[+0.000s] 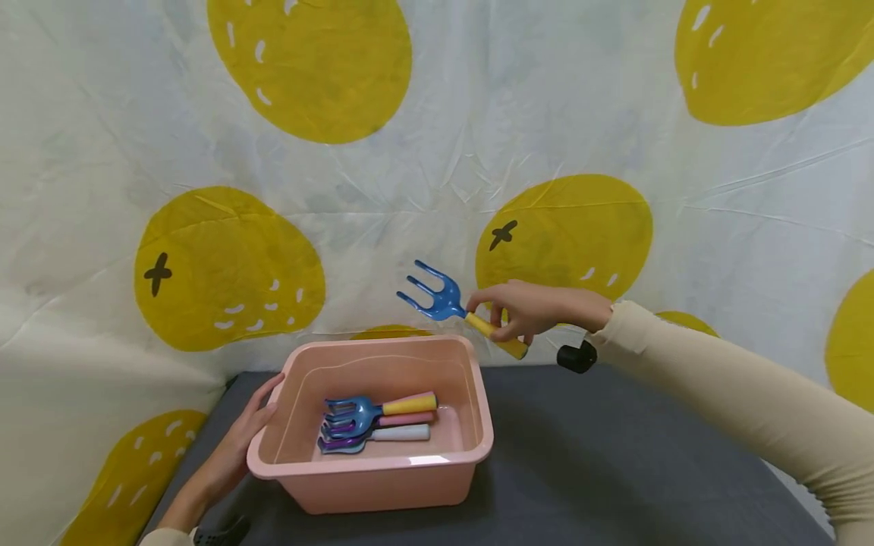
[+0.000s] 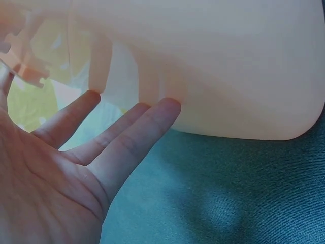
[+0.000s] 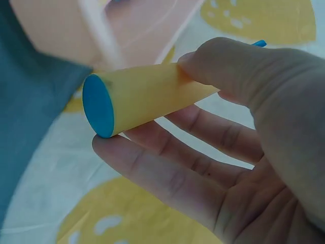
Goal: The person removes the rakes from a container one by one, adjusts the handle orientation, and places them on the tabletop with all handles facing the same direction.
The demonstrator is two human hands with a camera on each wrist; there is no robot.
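In the head view my right hand (image 1: 522, 307) pinches the yellow handle of a blue hand fork (image 1: 444, 298), raised above and right of the pink bin, its three tines toward the upper left. The right wrist view shows the thumb on top of the yellow handle (image 3: 147, 94) and fingers beneath, the blue end cap facing the camera. My left hand (image 1: 235, 440) rests against the left side of the pink bin (image 1: 375, 485); its fingertips (image 2: 165, 108) touch the outer wall in the left wrist view. Inside the bin lies a pile of hand forks (image 1: 362, 417) with yellow, pink and pale handles.
The bin stands on a dark grey table (image 1: 580, 455). Close behind hangs a whitish cloth (image 1: 437, 174) printed with large yellow fruit shapes. A black device (image 1: 576, 356) is worn at the right wrist.
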